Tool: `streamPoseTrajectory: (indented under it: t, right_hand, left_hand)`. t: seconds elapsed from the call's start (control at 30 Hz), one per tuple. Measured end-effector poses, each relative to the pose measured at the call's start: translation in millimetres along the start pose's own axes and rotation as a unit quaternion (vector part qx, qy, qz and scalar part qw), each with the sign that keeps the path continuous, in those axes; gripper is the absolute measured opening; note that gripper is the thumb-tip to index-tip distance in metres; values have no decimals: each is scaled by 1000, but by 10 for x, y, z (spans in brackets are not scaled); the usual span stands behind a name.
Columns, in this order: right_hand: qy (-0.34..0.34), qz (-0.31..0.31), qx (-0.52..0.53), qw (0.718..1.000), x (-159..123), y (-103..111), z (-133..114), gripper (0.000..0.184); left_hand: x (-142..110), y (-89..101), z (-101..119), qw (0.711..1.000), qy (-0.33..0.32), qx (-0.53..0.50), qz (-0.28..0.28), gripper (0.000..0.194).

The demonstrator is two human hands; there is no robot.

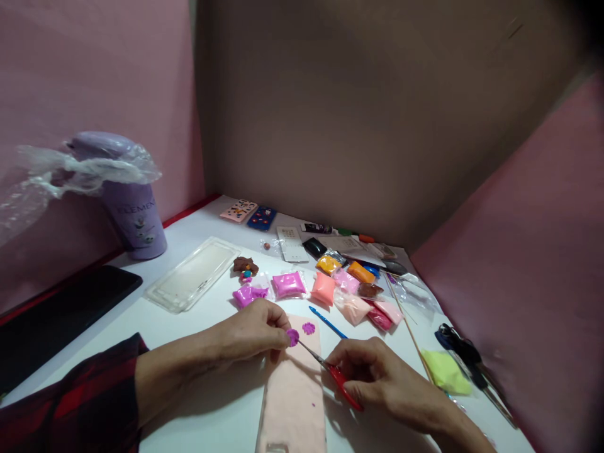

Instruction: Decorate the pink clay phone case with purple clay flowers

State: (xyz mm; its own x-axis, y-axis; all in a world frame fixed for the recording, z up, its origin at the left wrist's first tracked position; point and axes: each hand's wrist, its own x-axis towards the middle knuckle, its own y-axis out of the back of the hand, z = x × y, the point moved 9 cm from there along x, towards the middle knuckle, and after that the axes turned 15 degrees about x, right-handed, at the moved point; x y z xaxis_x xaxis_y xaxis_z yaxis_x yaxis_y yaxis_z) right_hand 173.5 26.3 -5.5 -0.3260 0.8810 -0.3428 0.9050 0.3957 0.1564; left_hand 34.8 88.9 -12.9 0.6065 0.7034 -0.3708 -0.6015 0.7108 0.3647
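Observation:
Between the thumb and fingers of my left hand (257,330) is a small round purple piece of clay (293,338). My right hand (377,371) grips red-handled scissors (340,382), whose thin metal tips reach the edge of that purple piece. Both hands are above a phone case (295,402) covered in pale peach clay. A purple flower shape (308,328) lies on the case near its far end, and a tiny purple speck sits lower on it. Just beyond my right hand lies a blue pen-like stick (328,321).
Several clay packets, including a magenta one (289,285), lie past the case, with brown clay (246,265) beside them. A clear plastic tray (191,277), a purple tumbler (136,214) and a black phone-like slab (70,321) are left. Yellow-green clay (446,371) and dark-handled scissors (467,355) lie right.

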Motion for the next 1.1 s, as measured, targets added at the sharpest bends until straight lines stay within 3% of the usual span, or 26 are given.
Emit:
streamPoseTrajectory:
  t: [1.1]
  right_hand:
    - [-4,-26,17,1000,-23,33,35,14]
  left_hand:
    - [1,-2,-9,999,-8,43,-29,13]
